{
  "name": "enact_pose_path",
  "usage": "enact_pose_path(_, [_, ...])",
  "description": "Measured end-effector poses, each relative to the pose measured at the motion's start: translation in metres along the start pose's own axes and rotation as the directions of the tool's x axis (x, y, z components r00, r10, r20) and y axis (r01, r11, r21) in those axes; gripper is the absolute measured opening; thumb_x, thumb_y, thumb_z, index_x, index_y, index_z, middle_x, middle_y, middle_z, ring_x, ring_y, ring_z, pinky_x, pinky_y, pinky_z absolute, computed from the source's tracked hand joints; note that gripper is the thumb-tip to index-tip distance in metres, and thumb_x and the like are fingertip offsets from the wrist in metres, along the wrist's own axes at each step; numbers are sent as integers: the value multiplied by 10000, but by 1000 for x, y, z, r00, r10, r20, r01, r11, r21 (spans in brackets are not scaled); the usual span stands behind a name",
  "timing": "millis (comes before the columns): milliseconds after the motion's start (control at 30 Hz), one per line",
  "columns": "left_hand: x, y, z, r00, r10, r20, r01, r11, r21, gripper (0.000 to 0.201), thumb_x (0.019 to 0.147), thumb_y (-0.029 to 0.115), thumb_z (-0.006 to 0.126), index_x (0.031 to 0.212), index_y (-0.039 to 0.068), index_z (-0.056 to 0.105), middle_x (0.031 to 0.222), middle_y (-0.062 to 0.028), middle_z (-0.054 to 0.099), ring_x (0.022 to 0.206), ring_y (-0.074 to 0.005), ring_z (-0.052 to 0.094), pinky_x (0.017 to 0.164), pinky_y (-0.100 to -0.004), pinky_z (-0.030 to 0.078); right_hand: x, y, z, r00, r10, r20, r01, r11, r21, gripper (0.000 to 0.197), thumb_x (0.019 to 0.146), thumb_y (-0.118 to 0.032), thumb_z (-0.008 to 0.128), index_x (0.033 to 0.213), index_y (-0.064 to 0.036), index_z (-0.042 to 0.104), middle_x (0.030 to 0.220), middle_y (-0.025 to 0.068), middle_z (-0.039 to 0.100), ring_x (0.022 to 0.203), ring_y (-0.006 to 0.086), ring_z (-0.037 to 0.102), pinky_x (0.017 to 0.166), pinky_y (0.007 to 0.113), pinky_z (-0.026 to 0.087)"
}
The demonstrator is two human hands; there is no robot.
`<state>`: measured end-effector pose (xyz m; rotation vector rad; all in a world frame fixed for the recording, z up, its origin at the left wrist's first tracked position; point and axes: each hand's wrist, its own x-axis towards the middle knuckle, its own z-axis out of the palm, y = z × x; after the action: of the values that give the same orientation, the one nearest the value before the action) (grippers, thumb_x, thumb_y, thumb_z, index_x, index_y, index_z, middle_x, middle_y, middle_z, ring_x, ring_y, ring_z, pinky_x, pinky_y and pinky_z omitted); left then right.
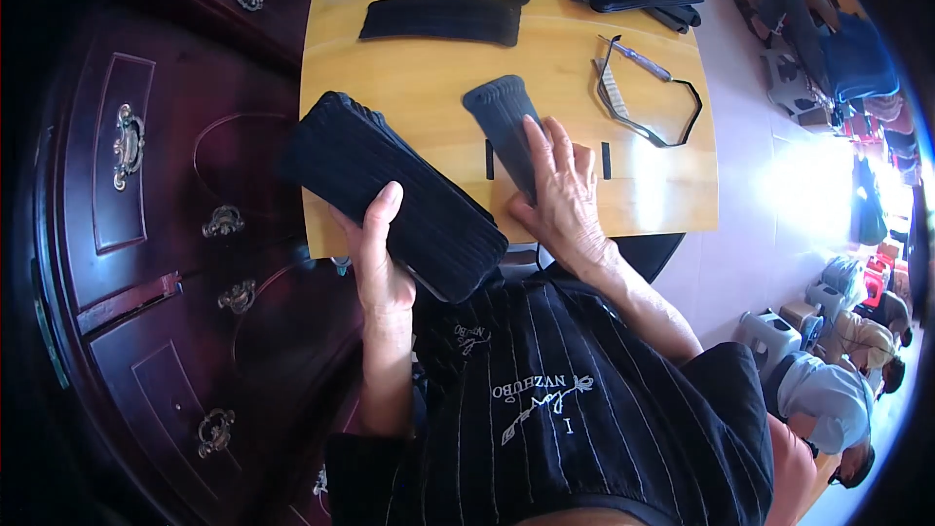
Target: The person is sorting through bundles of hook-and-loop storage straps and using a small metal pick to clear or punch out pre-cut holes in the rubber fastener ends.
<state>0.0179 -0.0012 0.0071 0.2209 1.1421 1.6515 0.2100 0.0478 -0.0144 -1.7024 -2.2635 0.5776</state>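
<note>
I am seeing the left hand (pixel 375 258) gripping 1 black fabric stack (pixel 394 195), long axis running far-left to near-right; the right hand (pixel 560 190), nearer, is pressing flat on 1 dark fabric piece (pixel 502 117).

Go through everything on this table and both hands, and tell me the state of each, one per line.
Left hand: gripping the black stack.
Black stack: held tilted over the table edge.
Right hand: flat, pressing the dark piece.
Dark piece: lying flat on the table.
Black strip: lying flat.
Pen: resting on the table.
</note>
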Motion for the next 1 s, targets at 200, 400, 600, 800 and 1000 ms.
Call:
enact_pose_path(200, [-2,2,-4,999,8,-40,-5,998,68,692,807,135,706,1394,112,339,1255,-57,500,1139,-158,497,987,-337,423,17,2,-48,977,86,194,-190,761,620,830,646,-153,677,1422,-39,407,1280,237,504,1145,340,539,965,412,449])
enact_pose_path(400, [-7,-1,-4,995,70,73,-72,997,32,694,850,187,676,1406,116,267,1317,-98,439,1197,-202,471,1028,-373,393,7,-76,-83,917,-392,77,296,796,529,876,630,-127,691,1446,-56,381,1381,220,452,1221,389,474,1035,465,398])
enact_pose_path(600, [-3,-8,-23,974,79,213,-87,996,29,635,945,217,589,1418,130,174,1350,-111,385,1238,-192,454,1000,-341,441,12,-101,-56,880,-472,53,429,837,341,886,666,-189,702,1462,-37,343,1422,245,394,1039,393,493,972,461,443])
enact_pose_path(800, [2,-13,-27,984,44,175,-48,999,22,647,949,176,578,1421,134,138,1371,-124,354,1244,-194,450,996,-332,456,8,-98,-42,866,-497,53,474,851,224,876,707,-241,711,1470,-35,334,1452,241,370,1026,362,477,975,454,437])
enact_pose_path(1000, [1,-10,-26,977,65,203,-70,997,17,720,922,206,609,1428,128,103,1373,-135,352,1254,-212,453,999,-334,463,9,-102,-42,865,-499,54,471,844,256,889,717,-265,719,1473,-16,322,1466,247,350,1029,361,473,974,452,432])
